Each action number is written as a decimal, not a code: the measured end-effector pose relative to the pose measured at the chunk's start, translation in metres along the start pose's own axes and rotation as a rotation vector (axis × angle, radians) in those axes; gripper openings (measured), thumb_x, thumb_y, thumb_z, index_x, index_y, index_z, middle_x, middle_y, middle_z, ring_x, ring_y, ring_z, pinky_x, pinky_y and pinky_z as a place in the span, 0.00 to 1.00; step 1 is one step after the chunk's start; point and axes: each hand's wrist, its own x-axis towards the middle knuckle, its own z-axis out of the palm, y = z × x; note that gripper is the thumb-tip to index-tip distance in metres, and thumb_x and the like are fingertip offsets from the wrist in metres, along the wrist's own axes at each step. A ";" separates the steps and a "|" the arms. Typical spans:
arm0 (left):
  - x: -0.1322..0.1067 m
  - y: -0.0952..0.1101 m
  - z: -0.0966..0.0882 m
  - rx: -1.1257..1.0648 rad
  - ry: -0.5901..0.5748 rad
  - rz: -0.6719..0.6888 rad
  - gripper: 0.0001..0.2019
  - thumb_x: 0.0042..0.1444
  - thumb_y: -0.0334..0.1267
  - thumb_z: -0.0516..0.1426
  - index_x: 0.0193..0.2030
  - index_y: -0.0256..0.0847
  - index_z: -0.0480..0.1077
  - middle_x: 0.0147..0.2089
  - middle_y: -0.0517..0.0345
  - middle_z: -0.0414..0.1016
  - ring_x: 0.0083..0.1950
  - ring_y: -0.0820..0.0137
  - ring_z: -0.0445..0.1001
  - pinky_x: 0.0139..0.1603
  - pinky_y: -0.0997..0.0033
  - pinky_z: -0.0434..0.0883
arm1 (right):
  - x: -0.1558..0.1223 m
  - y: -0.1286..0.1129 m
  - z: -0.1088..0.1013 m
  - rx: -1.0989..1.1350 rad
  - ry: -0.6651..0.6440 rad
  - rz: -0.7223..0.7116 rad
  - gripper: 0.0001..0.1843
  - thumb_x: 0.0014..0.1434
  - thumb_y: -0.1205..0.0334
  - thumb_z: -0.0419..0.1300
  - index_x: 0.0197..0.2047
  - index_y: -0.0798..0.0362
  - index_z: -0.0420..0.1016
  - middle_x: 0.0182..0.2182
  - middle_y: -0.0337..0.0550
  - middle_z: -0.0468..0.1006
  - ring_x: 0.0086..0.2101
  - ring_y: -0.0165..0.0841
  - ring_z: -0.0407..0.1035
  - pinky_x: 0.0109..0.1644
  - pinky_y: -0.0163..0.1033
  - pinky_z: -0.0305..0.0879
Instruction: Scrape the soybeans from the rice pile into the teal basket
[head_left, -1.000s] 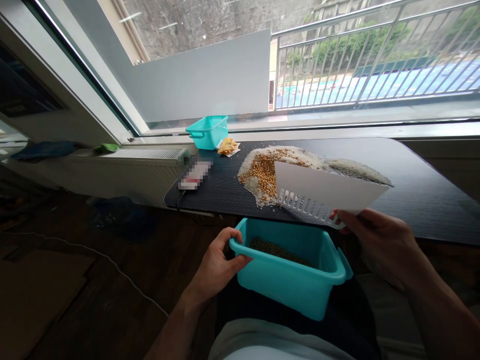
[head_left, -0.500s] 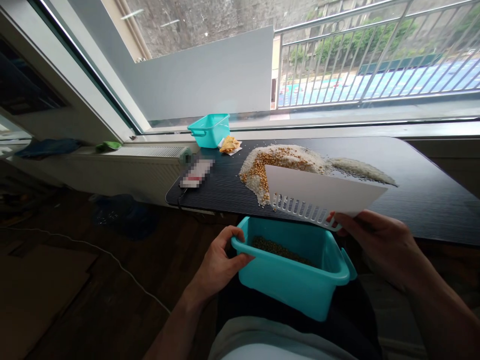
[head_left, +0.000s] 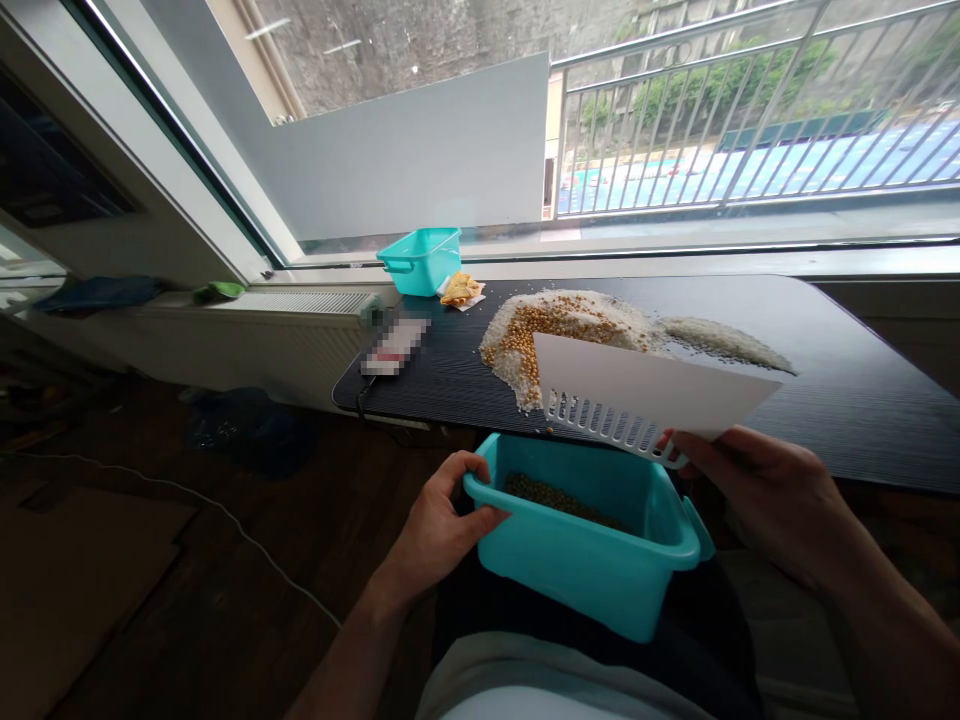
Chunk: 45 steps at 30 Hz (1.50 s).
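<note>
A teal plastic bin (head_left: 592,560) rests on my lap below the table edge, with dark green beans (head_left: 559,497) in its bottom. My left hand (head_left: 442,520) grips the bin's left rim, fingers curled over it. My right hand (head_left: 765,490) holds a white slotted basket (head_left: 645,395) tilted on its side at the table's front edge, just above the bin. Behind the basket a heap of white rice and yellow soybeans (head_left: 555,325) lies spread on the black table (head_left: 862,380).
A second teal bin (head_left: 420,258) stands at the table's far left corner, beside yellow snack pieces (head_left: 459,289) on paper. A blurred small device (head_left: 394,346) with a cable lies left on the table. A radiator (head_left: 285,305) and window run behind.
The view shifted slightly. The white basket moved a little left and lower along the table edge. My left hand stays on the bin's rim.
</note>
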 end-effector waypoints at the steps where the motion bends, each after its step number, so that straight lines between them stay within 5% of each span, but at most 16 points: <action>1: 0.000 0.000 0.000 -0.001 0.001 -0.003 0.13 0.50 0.43 0.67 0.39 0.42 0.71 0.34 0.65 0.65 0.36 0.69 0.64 0.37 0.73 0.64 | 0.000 0.000 0.000 0.007 -0.010 0.002 0.34 0.41 0.22 0.71 0.29 0.48 0.88 0.24 0.46 0.85 0.26 0.41 0.77 0.35 0.46 0.75; 11: 0.000 0.005 0.000 0.005 -0.008 -0.012 0.13 0.50 0.44 0.66 0.38 0.44 0.70 0.33 0.66 0.64 0.35 0.69 0.64 0.36 0.73 0.64 | -0.004 0.000 0.003 0.041 -0.086 -0.016 0.32 0.45 0.25 0.71 0.31 0.48 0.89 0.25 0.45 0.86 0.25 0.40 0.76 0.32 0.44 0.77; 15: 0.000 0.003 0.000 0.028 -0.003 0.017 0.13 0.51 0.43 0.67 0.38 0.43 0.70 0.34 0.65 0.65 0.36 0.69 0.65 0.37 0.73 0.64 | -0.003 -0.002 0.013 0.015 -0.048 -0.037 0.29 0.47 0.27 0.70 0.28 0.46 0.86 0.22 0.41 0.83 0.21 0.37 0.72 0.25 0.41 0.72; 21: 0.000 0.001 -0.001 0.030 -0.002 0.047 0.13 0.52 0.44 0.68 0.37 0.43 0.69 0.33 0.65 0.64 0.35 0.68 0.65 0.38 0.72 0.64 | 0.000 0.012 0.000 -0.053 0.118 0.007 0.23 0.52 0.34 0.69 0.34 0.45 0.88 0.30 0.43 0.89 0.32 0.46 0.82 0.38 0.48 0.78; 24: 0.000 0.001 0.000 0.035 -0.002 0.047 0.13 0.52 0.44 0.67 0.37 0.44 0.69 0.33 0.65 0.64 0.35 0.69 0.64 0.38 0.73 0.64 | 0.006 0.013 0.001 -0.072 0.201 0.003 0.23 0.52 0.34 0.68 0.32 0.46 0.87 0.28 0.43 0.88 0.31 0.46 0.81 0.36 0.47 0.75; 31: 0.000 -0.002 0.000 0.050 -0.005 0.035 0.14 0.53 0.46 0.68 0.37 0.44 0.69 0.33 0.65 0.65 0.36 0.68 0.65 0.37 0.73 0.64 | 0.028 0.002 0.024 0.013 0.123 -0.046 0.19 0.53 0.41 0.67 0.28 0.48 0.85 0.22 0.41 0.83 0.26 0.39 0.78 0.32 0.42 0.74; 38: 0.002 -0.002 0.001 0.040 -0.011 0.035 0.16 0.53 0.48 0.69 0.36 0.44 0.69 0.33 0.65 0.65 0.35 0.68 0.64 0.37 0.73 0.65 | 0.035 0.025 0.006 -0.016 0.253 -0.046 0.22 0.52 0.35 0.68 0.29 0.47 0.84 0.25 0.42 0.85 0.26 0.41 0.79 0.34 0.46 0.77; 45: 0.003 -0.004 0.002 0.034 -0.017 0.049 0.14 0.53 0.46 0.69 0.37 0.44 0.69 0.33 0.65 0.66 0.36 0.68 0.65 0.37 0.74 0.66 | 0.043 0.019 0.025 0.088 0.101 -0.121 0.25 0.52 0.33 0.68 0.29 0.48 0.84 0.25 0.43 0.84 0.27 0.38 0.77 0.33 0.43 0.75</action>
